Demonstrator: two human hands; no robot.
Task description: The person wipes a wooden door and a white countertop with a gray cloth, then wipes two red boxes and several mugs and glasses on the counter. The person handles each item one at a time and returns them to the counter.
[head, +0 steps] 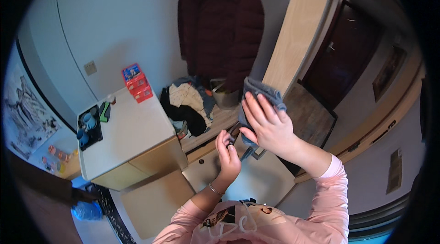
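My right hand [271,125] lies with fingers stretched over a folded grey-blue cloth [263,89]. The cloth overlaps the lower end of a pale wooden panel edge [290,32]; whether it touches the wood I cannot tell. Just to the left, my left hand [228,161] has its fingers curled around a small dark object [231,138]. That object is mostly hidden and too blurred to name. Below the two hands shows a white cabinet top [261,182].
A white-topped cabinet [137,134] at left bears red boxes [137,82], a green-and-black tool [105,111] and a black tray [98,134] with blue mugs. Heaped clothes [192,103] lie on a wooden bench beneath a hanging dark red padded jacket [221,27]. A brown door [343,48] stands right.
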